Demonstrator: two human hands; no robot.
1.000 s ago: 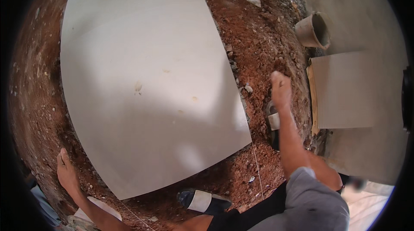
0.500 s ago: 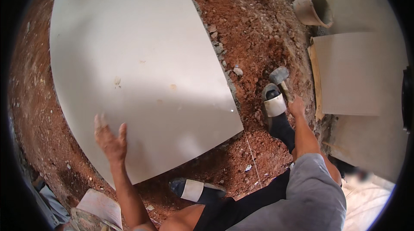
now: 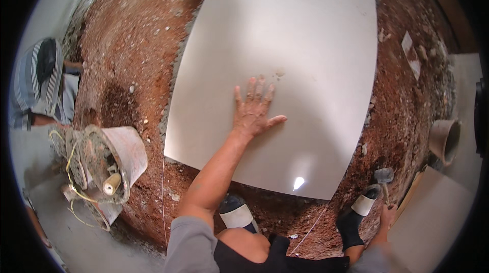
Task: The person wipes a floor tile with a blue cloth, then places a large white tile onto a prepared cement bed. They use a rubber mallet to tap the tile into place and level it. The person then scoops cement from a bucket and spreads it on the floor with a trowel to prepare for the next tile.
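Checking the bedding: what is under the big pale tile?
Around the pale tile, reddish-brown soil with small stones shows on all visible sides. What lies directly beneath is covered. On top, the left hand presses flat, fingers spread.

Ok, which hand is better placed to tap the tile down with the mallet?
Right, probably: the right hand grips the mallet beside the tile; the left hand lies flat on it.

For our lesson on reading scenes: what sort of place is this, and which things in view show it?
Probably a floor-tiling site. A large pale tile lies on reddish mortar bedding, the left hand flat on it; the right hand holds a mallet; a mortar-caked bucket stands nearby.
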